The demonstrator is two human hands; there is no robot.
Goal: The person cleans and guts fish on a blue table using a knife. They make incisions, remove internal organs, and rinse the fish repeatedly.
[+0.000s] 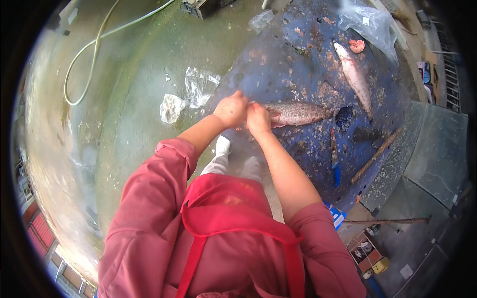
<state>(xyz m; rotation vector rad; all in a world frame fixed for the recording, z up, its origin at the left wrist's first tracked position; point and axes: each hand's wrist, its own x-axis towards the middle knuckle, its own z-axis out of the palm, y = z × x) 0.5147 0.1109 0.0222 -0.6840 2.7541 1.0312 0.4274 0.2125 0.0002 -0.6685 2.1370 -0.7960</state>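
A scaled fish (298, 113) lies on its side on the blue, scale-strewn surface, tail to the right. My right hand (259, 119) is closed at its head end, which the fingers mostly hide. Beside it, my left hand (231, 110) is curled at the same end; what its fingers hold is hidden. A second, paler fish (354, 76) rests further right, near a pinkish-red lump (356, 46). Below the first fish's tail lies a knife with a blue handle (337, 174), its blade stained.
Right of the knife lie a dark cylindrical object (369, 134) and a wooden stick (377, 154). Clear plastic bags (201, 85) lie on the wet floor at left, another (369, 26) at the upper right. A pale hose (97, 41) loops across the upper left.
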